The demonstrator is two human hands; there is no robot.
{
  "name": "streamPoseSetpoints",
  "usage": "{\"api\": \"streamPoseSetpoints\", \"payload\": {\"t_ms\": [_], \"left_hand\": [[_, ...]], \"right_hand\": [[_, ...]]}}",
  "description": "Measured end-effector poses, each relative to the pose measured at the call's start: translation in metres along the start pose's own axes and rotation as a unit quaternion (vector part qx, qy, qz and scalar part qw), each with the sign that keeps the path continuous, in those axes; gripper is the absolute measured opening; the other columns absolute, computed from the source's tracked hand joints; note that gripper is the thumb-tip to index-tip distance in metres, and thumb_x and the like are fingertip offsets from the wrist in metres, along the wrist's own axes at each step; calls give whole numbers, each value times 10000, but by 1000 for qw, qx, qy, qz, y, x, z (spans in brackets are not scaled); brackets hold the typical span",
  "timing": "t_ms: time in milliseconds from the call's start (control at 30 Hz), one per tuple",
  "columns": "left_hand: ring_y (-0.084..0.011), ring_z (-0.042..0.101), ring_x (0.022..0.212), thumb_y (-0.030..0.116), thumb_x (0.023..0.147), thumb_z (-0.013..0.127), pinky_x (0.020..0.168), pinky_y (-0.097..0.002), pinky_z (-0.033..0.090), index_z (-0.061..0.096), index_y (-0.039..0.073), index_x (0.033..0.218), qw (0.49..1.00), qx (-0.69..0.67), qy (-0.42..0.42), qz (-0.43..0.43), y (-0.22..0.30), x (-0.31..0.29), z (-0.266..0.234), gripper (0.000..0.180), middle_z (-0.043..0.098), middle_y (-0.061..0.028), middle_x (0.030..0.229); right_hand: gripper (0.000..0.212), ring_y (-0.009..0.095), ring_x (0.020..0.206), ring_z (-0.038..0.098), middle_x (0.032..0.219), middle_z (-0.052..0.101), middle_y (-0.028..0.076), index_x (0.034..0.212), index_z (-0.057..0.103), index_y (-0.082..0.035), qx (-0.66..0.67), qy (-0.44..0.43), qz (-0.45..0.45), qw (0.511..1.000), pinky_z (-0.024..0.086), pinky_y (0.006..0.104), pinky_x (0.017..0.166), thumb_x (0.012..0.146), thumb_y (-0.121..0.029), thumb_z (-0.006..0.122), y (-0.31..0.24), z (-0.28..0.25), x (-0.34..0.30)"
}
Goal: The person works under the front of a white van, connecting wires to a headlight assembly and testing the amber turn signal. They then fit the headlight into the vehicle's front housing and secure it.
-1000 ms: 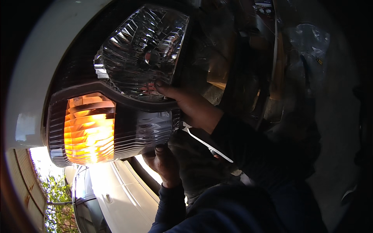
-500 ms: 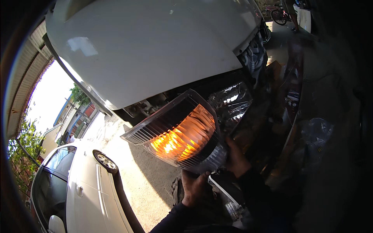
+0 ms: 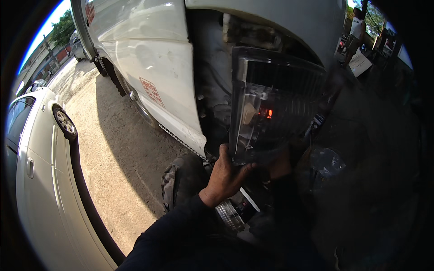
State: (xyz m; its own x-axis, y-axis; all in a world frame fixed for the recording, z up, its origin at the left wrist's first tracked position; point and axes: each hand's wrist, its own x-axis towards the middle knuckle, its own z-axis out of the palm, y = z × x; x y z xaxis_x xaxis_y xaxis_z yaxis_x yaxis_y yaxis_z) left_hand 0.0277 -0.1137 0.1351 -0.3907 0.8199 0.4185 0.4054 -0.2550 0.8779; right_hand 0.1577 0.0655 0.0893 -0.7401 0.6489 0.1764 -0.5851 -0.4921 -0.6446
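Observation:
A vehicle headlamp unit with a clear ribbed lens stands upright before the uncovered front corner of a white vehicle. Inside it glows a small orange spot. My left hand grips its lower left corner, thumb up along the edge and fingers beneath. At the lower right side my right hand also holds the lamp from below, mostly lost in deep shadow. Whether the lamp touches the bodywork behind it I cannot tell.
The white body panel runs along the left of the opening. A pale car stands on sunlit ground at the far left. My bent knee is below. Clear plastic lies at right; a person stands far back.
My view has swung toward the vehicle's side. The lamp has turned upright and come to the open corner, its bright orange glow shrinking to a small spot. Both hands keep holding it.

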Motion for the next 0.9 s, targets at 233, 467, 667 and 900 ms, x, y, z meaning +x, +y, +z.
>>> {"api": "streamPoseSetpoints", "payload": {"t_ms": [233,467,667,900], "left_hand": [[-395,615,946,254,717,895,822,-457,498,449,-40,1212,987,-7,90,135,-20,1,9,728,607,-203,1067],[-332,552,851,250,746,832,886,-484,421,500,18,1134,974,-107,118,159,-23,2,8,560,523,-131,911],[-315,556,827,255,724,832,919,-524,418,508,39,1111,979,-118,83,144,-25,2,9,549,507,-121,908],[-286,550,865,266,697,827,918,-518,420,535,73,1123,984,-109,53,131,-26,1,6,551,508,-96,942]], "right_hand": [[679,348,1202,578,1321,575,187,1389,469,-34,-209,49,8,977,466,496,1039,1015,-586,344,-5,-19,-28],[703,351,1227,551,1365,535,179,1430,418,-59,-351,4,49,935,441,507,1051,997,-608,340,-5,24,-36],[729,354,1248,529,1402,501,173,1464,374,-81,-419,-50,68,904,419,517,1061,982,-627,337,-4,42,-31],[766,357,1273,502,1446,461,165,1504,323,-107,-463,-90,91,877,394,528,1072,964,-649,333,-6,51,-35]]}}
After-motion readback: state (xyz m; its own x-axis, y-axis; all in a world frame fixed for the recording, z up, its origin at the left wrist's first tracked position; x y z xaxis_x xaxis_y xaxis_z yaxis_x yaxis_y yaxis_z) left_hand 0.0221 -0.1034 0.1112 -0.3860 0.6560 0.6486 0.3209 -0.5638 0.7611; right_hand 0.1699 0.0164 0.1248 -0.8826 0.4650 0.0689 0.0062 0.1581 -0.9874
